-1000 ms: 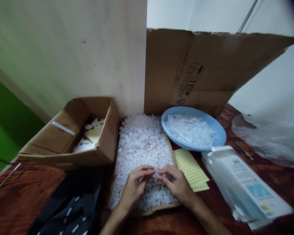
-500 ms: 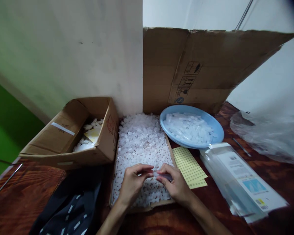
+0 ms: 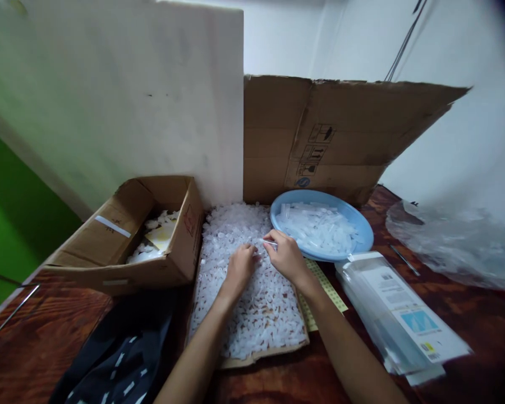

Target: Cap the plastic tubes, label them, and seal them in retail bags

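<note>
My right hand (image 3: 287,256) pinches a thin clear plastic piece (image 3: 270,242) whose end points left. Close beside it, my left hand (image 3: 240,268) is closed with its fingertips down at the pile; what it grips there is too small to make out. Beneath both hands spreads a shallow cardboard tray (image 3: 273,354) full of small whitish translucent plastic pieces (image 3: 231,224), heaped higher toward the back. A blue basin (image 3: 364,227) with clear plastic strips (image 3: 320,227) stands just beyond my right hand.
An open cardboard box (image 3: 193,235) with white scraps stands left. Yellow dotted sticker sheets (image 3: 330,289) and clear plastic bags (image 3: 404,314) lie right, near a pen-like rod (image 3: 404,260) and crumpled plastic (image 3: 454,241). Dark cloth (image 3: 122,348) lies front left. A cardboard sheet (image 3: 345,134) leans behind.
Both hands have moved forward over the tray, away from me, and the right now shows a clear piece in its fingertips. The camera view has tilted up slightly.
</note>
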